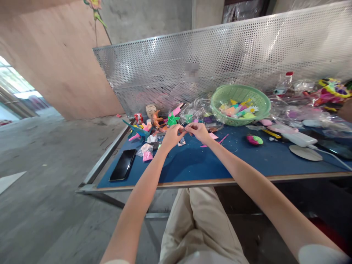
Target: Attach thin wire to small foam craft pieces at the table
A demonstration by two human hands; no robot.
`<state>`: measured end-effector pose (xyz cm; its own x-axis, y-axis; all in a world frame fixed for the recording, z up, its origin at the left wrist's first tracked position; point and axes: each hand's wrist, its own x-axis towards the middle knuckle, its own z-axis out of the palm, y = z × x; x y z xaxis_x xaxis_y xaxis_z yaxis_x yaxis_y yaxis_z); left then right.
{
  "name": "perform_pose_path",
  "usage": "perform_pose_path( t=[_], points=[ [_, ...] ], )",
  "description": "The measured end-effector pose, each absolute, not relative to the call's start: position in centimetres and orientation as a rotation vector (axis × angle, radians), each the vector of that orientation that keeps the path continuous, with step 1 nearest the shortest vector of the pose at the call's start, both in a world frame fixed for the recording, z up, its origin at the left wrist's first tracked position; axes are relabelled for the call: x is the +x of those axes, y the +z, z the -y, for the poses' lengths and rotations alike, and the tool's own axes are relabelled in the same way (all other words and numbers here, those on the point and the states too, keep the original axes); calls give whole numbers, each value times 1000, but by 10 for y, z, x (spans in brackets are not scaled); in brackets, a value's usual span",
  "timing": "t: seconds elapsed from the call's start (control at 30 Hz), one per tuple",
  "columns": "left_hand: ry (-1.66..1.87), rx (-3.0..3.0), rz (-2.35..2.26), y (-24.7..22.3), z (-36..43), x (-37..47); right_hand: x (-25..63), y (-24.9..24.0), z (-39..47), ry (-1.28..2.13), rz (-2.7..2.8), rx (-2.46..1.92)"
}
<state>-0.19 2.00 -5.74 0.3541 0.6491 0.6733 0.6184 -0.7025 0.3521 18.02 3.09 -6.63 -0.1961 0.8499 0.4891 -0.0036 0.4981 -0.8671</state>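
Note:
Both my hands meet over the middle of the blue tabletop (192, 165), fingertips almost touching. My left hand (173, 135) is closed in a pinch, and my right hand (198, 131) pinches from the other side. What sits between the fingers is too small to make out. Just beyond them lies a green spiky figure (173, 119), beside an orange figure (157, 119). A teal long-armed figure (140, 132) is left of my left hand. Thin pink strips (224, 139) and a pink scrap (213, 136) lie to the right of my right hand.
A green basket (240, 120) of colourful pieces stands behind on the right. A black phone (123, 165) lies at the left edge, near pink bagged lumps (147, 156). A perforated metal panel (165, 55) rises behind. On the right are a bottle (283, 86) and a white cabled device (299, 138).

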Motion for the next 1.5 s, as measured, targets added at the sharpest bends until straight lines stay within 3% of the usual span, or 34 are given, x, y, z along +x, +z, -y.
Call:
perform_pose_path(
  t=[0.6, 0.93, 1.13, 1.37, 1.5],
  points=[
    [1270, 2560, -1351, -49, -12, -2, 177, -67, -27, 876, 1595, -731],
    [1033, 2574, -1807, -44, -3, 3, 179, -65, -27, 944, 1612, -740],
    [1007, 2540, -1846, -44, 0, 4, 177, -67, -27, 979, 1589, -731],
    [1348, 2388, -1392, -41, -8, -2, 186, -72, -38, 1007, 1514, -767],
    [1471, 2210, -1474, -40, -16, -10, 191, -74, -41, 1074, 1529, -750]
  ],
)
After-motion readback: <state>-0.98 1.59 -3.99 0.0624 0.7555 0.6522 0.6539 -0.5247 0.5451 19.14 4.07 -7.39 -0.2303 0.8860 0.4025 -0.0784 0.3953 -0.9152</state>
